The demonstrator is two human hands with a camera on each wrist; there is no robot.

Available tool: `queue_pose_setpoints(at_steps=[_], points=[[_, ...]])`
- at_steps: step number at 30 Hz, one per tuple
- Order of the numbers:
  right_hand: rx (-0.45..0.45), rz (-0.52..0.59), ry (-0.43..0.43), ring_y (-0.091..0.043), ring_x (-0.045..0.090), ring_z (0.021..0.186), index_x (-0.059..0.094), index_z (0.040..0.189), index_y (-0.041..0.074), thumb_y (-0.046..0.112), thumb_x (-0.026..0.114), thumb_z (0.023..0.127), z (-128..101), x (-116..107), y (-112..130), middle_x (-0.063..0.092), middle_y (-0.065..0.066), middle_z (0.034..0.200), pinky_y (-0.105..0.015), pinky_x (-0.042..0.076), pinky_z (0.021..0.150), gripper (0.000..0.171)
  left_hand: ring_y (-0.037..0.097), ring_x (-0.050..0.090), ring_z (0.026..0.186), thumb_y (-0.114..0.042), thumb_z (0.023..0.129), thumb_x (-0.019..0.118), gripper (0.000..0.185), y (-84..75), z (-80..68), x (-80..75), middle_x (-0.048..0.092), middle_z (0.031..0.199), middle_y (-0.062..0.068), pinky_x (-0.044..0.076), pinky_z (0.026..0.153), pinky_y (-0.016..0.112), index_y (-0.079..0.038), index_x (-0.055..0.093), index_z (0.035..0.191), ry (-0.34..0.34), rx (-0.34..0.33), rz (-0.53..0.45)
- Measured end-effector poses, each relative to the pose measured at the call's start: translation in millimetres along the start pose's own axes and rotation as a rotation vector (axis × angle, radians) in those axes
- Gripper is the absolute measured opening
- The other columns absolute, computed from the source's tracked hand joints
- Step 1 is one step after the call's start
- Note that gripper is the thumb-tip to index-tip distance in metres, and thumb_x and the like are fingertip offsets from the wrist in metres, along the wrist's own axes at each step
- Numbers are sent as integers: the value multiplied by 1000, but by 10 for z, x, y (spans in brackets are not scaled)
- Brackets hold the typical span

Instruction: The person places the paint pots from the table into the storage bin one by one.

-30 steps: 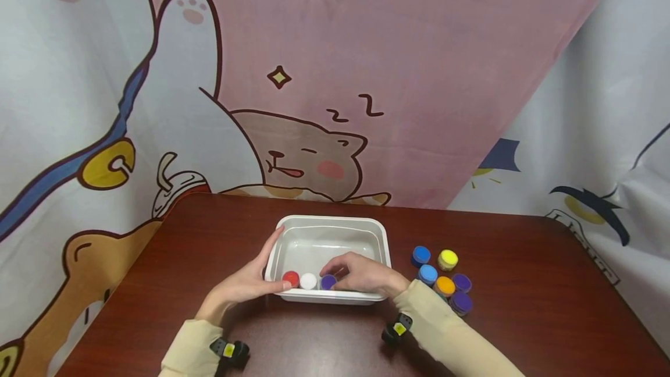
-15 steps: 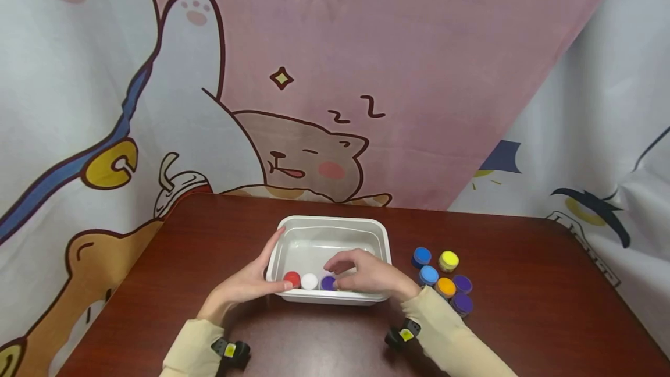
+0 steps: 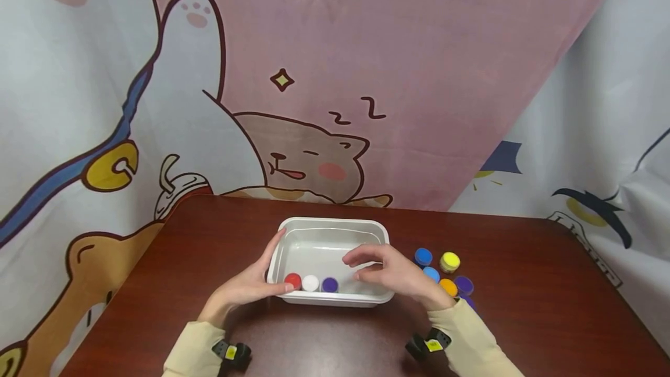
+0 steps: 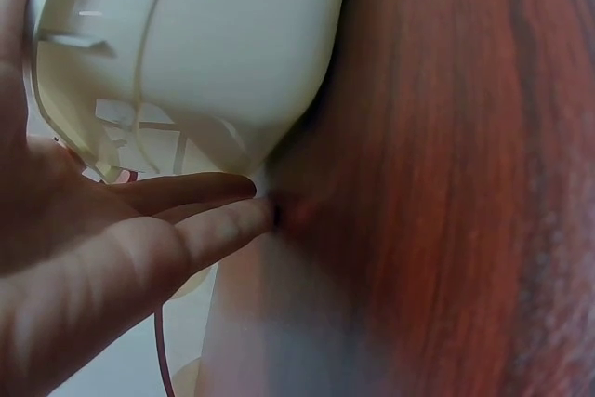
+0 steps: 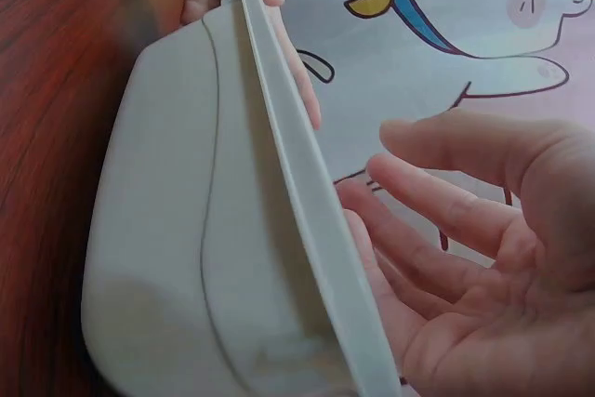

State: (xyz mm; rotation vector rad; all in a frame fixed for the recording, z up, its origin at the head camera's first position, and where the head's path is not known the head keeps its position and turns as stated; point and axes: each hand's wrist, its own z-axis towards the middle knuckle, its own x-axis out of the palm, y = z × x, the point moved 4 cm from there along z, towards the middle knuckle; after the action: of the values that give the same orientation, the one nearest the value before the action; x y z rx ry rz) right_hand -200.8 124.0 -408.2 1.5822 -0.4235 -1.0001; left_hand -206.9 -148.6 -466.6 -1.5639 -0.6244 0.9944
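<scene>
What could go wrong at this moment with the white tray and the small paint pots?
1. The right hand hovers open over the white tray; its sleeve is close to the loose pots on the table and might knock them.
2. The left hand only rests against the tray's corner, so a bump might slide it and topple the three pots inside.

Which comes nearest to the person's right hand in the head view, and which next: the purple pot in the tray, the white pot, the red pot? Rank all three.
Measured from the right hand, which is above the white tray:
1. Purple pot, right end of the row by the tray's near wall.
2. White pot, middle of the row.
3. Red pot, left end, beside the left hand.
</scene>
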Motion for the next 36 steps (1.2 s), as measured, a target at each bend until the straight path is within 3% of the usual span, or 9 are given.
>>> queue_pose_setpoints(at_steps=[5, 12, 22, 29, 36], points=[[-8, 32, -33, -44, 55, 111, 65, 115, -3, 2, 66, 89, -109, -116, -13, 61, -25, 116, -29, 52, 83, 26, 39, 24, 132, -25, 81, 77, 109, -3, 0, 1, 7, 155, 21, 28, 103, 57, -25, -2, 156, 0, 9, 10], [6, -15, -65, -37, 58, 110, 64, 116, -3, 4, 66, 90, -218, -272, -13, 62, -24, 116, -29, 51, 83, 27, 39, 24, 132, -27, 81, 78, 109, -1, -2, 3, 7, 154, 21, 29, 102, 56, -25, -3, 156, 9, 14, 2], [13, -2, -142, -42, 59, 103, 63, 115, -6, 3, 66, 89, -368, -482, -103, 61, -27, 112, -29, 53, 81, 28, 39, 25, 133, -28, 81, 78, 109, -17, -10, -1, 9, 154, 21, 30, 103, 57, -26, -2, 156, 1, -7, 16], [20, -100, -167, -35, 62, 99, 65, 113, -3, 4, 68, 89, -458, -602, -193, 66, -18, 107, -29, 53, 80, 26, 39, 24, 133, -27, 81, 78, 109, -23, -5, 0, 9, 154, 22, 29, 103, 58, -24, -2, 156, 1, -2, 20], [62, -108, -184, -38, 61, 102, 65, 113, -1, 8, 69, 89, -564, -725, -303, 65, -17, 110, -28, 52, 80, 26, 39, 24, 133, -28, 81, 78, 110, -21, -5, 3, 8, 154, 22, 29, 103, 58, -23, -2, 156, 2, 2, 17]])
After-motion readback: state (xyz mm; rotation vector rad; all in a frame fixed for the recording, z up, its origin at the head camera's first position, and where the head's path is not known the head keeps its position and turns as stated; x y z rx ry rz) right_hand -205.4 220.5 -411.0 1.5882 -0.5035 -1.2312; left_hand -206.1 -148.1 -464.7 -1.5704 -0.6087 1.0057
